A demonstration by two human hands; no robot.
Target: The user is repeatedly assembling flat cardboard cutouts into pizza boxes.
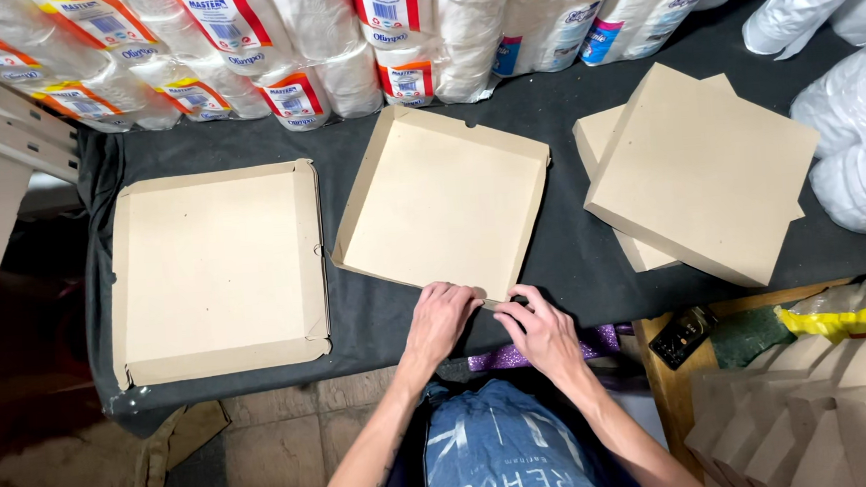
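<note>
Head view: both hands at the front edge of the dark surface (554, 256), working the near wall of the open cardboard tray (441, 203) lying at the middle of that surface. Left hand (441, 318) pressing fingers down on the near flap; right hand (542, 332) pinching the same flap at its corner. Best done by creasing along the scored line, holding the corner tab tucked, keeping the base flat. Folded tray (219, 272) near the left edge; stacked closed boxes (699, 172) toward the right edge.

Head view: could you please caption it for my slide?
Both hands press the near edge of an open cardboard tray on a dark table.
</note>
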